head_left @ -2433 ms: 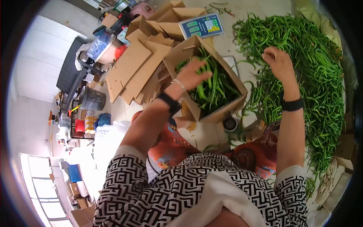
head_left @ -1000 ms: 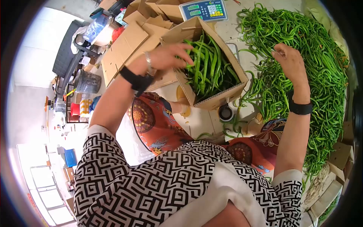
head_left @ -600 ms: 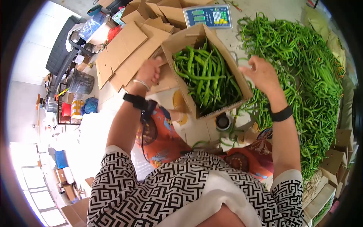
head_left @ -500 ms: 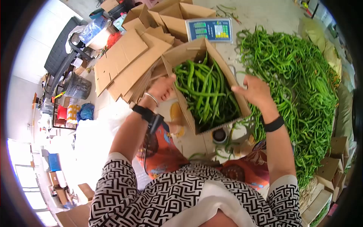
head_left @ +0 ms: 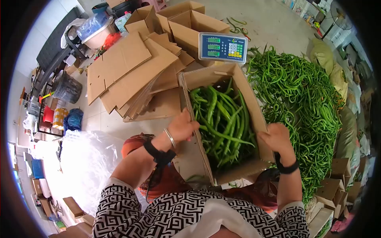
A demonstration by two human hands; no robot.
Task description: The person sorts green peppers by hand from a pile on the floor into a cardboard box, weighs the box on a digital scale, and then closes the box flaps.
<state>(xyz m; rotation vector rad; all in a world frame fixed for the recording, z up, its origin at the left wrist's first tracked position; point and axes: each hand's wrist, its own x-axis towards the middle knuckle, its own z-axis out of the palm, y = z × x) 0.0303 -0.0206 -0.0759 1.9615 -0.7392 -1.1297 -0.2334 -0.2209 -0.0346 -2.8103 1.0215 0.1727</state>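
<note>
- Both grips sit on the cardboard box [head_left: 238, 79] of green peppers [head_left: 222, 123]: our left hand [head_left: 182, 127] clasps the left wall near its near end, our right hand [head_left: 278, 139] clasps the right wall near the near corner. Fingers curl over each rim; neither hand holds a pepper.
- Box position: on the floor directly ahead of us, between our arms, with our patterned sleeves and knees just below it in the view.
- Long axis of the box runs away from us, toward the digital scale [head_left: 223, 47], which stands just beyond the far end wall. The peppers inside lie mostly along the same axis.
- Key relation: the box lies between the two grips, one hand on each long side, so the hands face each other across the short width. Both are about equally near; the right sits slightly closer to us.
- Fill: peppers cover the bottom, heaped more toward the near half; the far inner wall shows bare cardboard.
- Right of the box, touching or just beside its wall: a large loose pile of green peppers [head_left: 305, 103] on the floor.
- Left of the box: flattened cardboard sheets [head_left: 131, 71], stacked and fanned; further folded boxes behind the scale.
</note>
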